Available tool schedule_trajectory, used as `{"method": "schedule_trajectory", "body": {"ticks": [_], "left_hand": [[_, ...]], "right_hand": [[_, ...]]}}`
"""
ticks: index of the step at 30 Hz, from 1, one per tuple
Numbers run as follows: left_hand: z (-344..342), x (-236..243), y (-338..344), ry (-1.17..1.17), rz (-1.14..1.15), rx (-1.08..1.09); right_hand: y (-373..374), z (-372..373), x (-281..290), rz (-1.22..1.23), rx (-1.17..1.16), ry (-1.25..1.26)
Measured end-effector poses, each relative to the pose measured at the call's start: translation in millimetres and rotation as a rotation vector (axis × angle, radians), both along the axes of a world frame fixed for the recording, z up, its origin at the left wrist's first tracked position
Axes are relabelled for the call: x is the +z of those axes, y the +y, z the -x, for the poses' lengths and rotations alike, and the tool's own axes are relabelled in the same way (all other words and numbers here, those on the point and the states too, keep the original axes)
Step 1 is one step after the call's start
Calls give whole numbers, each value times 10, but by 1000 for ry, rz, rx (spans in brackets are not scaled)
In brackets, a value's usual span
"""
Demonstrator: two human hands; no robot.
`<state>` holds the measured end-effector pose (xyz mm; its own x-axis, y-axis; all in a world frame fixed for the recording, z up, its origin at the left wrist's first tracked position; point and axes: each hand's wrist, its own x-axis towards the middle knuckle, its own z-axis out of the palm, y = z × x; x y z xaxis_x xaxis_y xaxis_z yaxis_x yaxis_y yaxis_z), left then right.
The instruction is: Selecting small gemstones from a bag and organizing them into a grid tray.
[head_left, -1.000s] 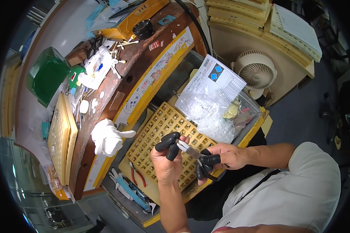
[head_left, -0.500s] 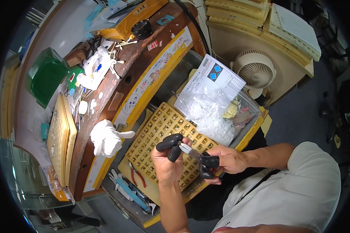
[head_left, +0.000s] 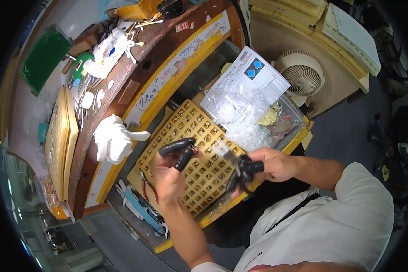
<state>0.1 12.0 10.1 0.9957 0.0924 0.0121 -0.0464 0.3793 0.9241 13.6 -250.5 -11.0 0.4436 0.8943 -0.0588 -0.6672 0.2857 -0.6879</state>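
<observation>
Black finger covers sheathe the thumb and forefinger of my left hand (head_left: 170, 165), which pinch together over the yellow tray. A tiny gold-coloured bit shows at those fingertips, too small to name. To its right, my right hand (head_left: 263, 170), also in black finger covers, grips a small clear-and-white strip (head_left: 222, 149), smeared by motion. The strip's white end points toward my left hand and is apart from it. Below both hands lies the yellow tray (head_left: 186, 113), whose many square cells hold small shiny gold-coloured pieces.
Clear plastic bags (head_left: 240, 122) and a printed sheet (head_left: 254, 81) lie beyond the tray. Red-handled pliers (head_left: 148, 188) rest by its left edge. A white glove (head_left: 113, 138) sits on the bench edge, near cotton swabs. A fan (head_left: 301, 72) stands at the far right.
My hands have moved apart; the strip's white end has come away from my left fingertips. The whole view has shifted slightly.
</observation>
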Motion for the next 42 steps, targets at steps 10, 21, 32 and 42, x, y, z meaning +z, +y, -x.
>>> {"method": "schedule_trajectory", "body": {"ticks": [10, 21, 32, 42], "left_hand": [[95, -134, 112, 263, -851, -93], [231, -31, 237, 237, -1345, -100], [244, -27, 15, -7, -1682, -28], [212, -31, 155, 99, -1295, -12]], "right_hand": [[-521, -168, -6, 157, -442, -277], [-933, -180, 265, 1150, -760, -1147], [-864, -123, 202, 1573, -659, -1623], [-492, -533, 375, 1131, -774, -1494]]}}
